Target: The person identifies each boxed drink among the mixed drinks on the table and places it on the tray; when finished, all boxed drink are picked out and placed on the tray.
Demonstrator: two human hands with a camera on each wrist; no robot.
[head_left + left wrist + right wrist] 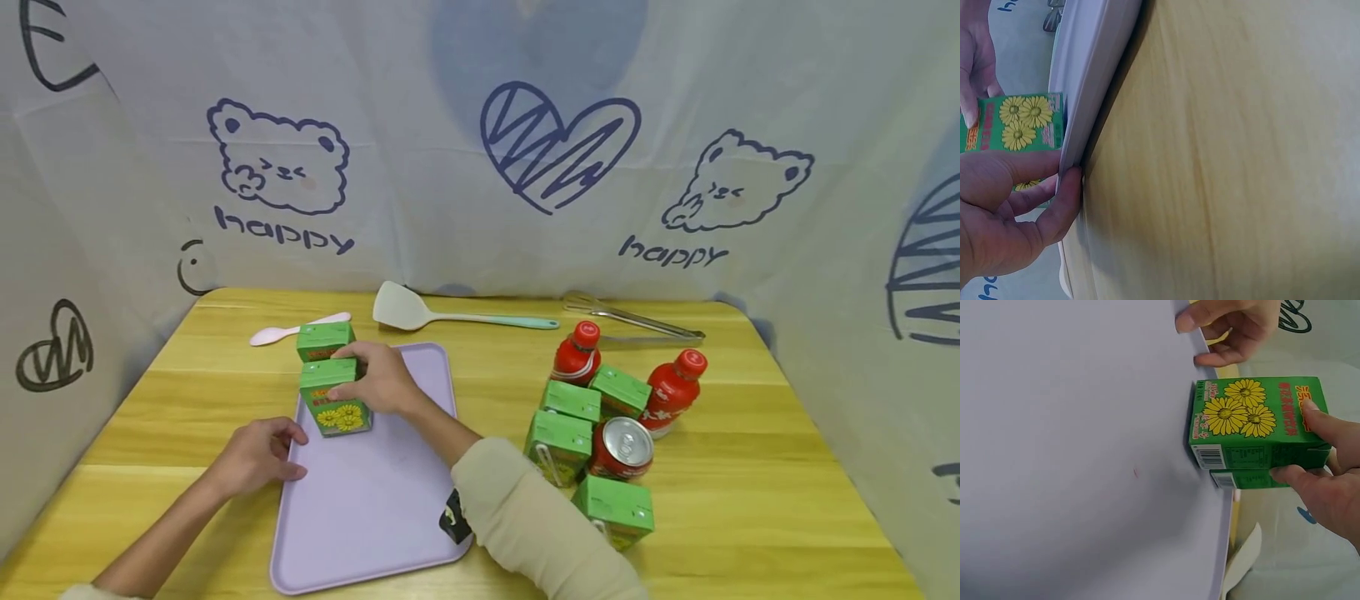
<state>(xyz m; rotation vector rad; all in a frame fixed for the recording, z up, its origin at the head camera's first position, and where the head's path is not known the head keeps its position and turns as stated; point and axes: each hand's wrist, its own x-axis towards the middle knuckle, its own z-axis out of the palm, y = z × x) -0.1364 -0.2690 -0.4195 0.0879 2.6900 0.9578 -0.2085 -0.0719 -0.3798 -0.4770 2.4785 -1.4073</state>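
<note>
In the head view my right hand (382, 379) grips the upper part of a green drink carton (1241, 412) with yellow flowers, its thumb on the front face. The carton is upright at the far left corner of the lilac tray (360, 533). A second green carton (326, 333) is just behind it, mostly hidden; whether that one rests on the tray I cannot tell. My left hand (258, 454) is at the tray's left edge. In the left wrist view its fingers (1065, 203) pinch the rim.
Right of the tray, several green cartons (618, 504) stand close to two red-capped bottles (671, 392) and a red can (627, 442). Along the back lie a pink spoon (273, 335), a spatula (405, 308) and metal tongs (637, 319). A black object (454, 518) is at the tray's right edge.
</note>
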